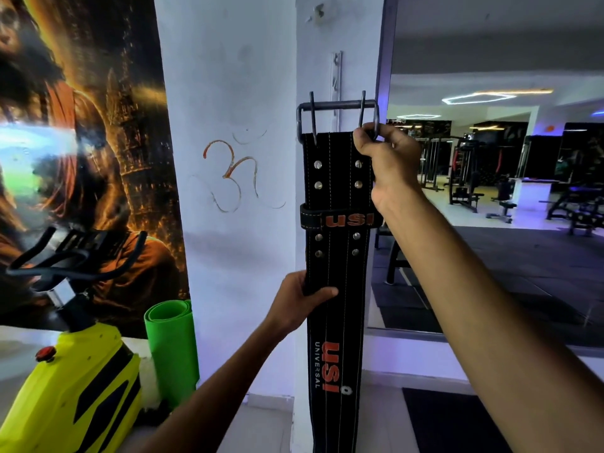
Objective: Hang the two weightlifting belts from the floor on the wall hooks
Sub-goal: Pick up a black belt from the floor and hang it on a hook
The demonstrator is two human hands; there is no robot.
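A black weightlifting belt [336, 197] with orange lettering and steel rivets hangs upright against the white pillar edge. Its metal double-prong buckle [336, 107] is at the top, level with the lower end of a white hook rail [336, 73] fixed to the pillar. My right hand [385, 158] pinches the buckle's right side and the belt's top corner. My left hand [300, 304] grips the belt's left edge lower down, thumb across its front. Whether the buckle rests on a hook is hidden behind the belt. No second belt is in view.
A yellow exercise bike [72, 380] with black handlebars stands at lower left, a rolled green mat [171, 348] beside it. A large poster [85, 152] covers the left wall. A big mirror [490, 174] on the right reflects gym machines. A dark floor mat [451, 420] lies below.
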